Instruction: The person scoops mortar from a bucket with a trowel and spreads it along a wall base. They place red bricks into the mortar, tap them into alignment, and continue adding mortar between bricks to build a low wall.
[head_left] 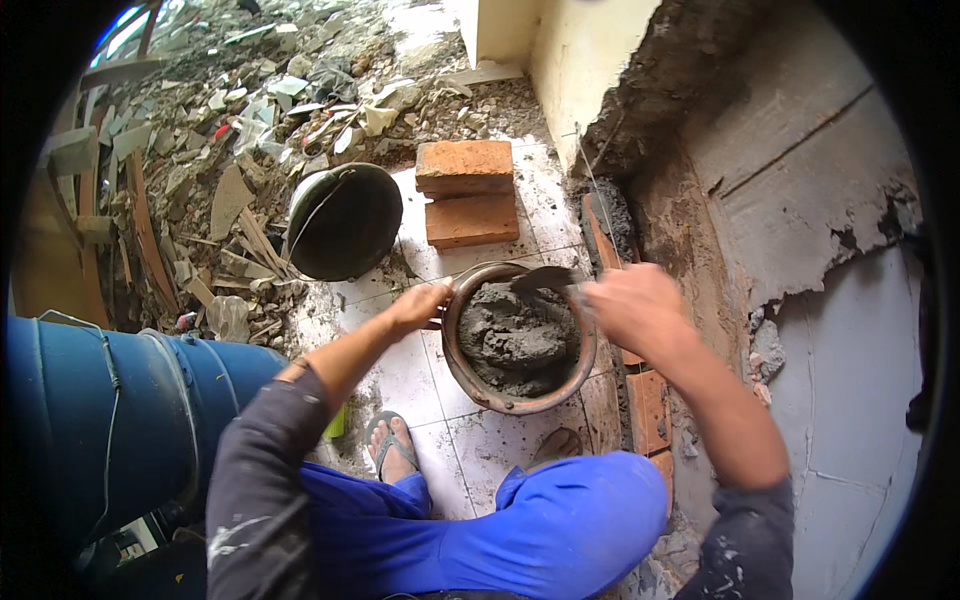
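A round bucket (452,352) with a brownish, mortar-stained rim stands on the tiles in front of me, filled with wet grey mortar (515,335). My left hand (424,304) is closed on the left side of its rim. Over the right side, my right hand (638,308) grips a trowel, whose handle is mostly hidden in the fist. The dark trowel blade (543,280) reaches left over the far part of the mortar, close to its surface; whether it touches cannot be made out.
Two stacked orange bricks (470,220) lie beyond the bucket, beside a dark tilted pail (345,222). A low brick row (650,410) with mortar runs along the right, under a broken wall (800,170). Rubble (290,110) covers the far left; a blue drum (140,420) lies nearer.
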